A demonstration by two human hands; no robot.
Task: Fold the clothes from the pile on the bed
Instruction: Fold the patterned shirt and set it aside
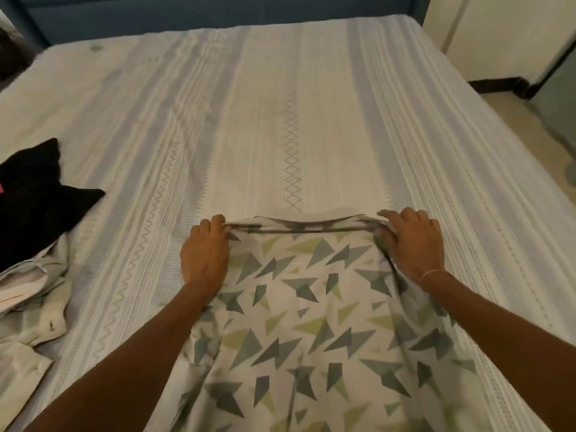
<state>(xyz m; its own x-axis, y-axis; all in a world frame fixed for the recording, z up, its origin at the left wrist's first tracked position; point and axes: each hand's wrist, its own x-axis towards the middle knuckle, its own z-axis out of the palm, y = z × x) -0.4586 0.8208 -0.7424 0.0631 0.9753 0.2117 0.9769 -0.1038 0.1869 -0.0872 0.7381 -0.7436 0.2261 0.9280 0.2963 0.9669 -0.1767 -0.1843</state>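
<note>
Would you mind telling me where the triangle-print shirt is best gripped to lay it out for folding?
Probably at the two ends of its far edge, from the near side, where the left hand and right hand already pinch it. The triangle-print shirt lies spread towards the person, and that edge is pulled taut between the hands, so the cloth stays flat on the bed.

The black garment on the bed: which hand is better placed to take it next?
Probably the left hand: the black garment lies on its side of the patterned shirt. The right hand would have to cross over.
</note>
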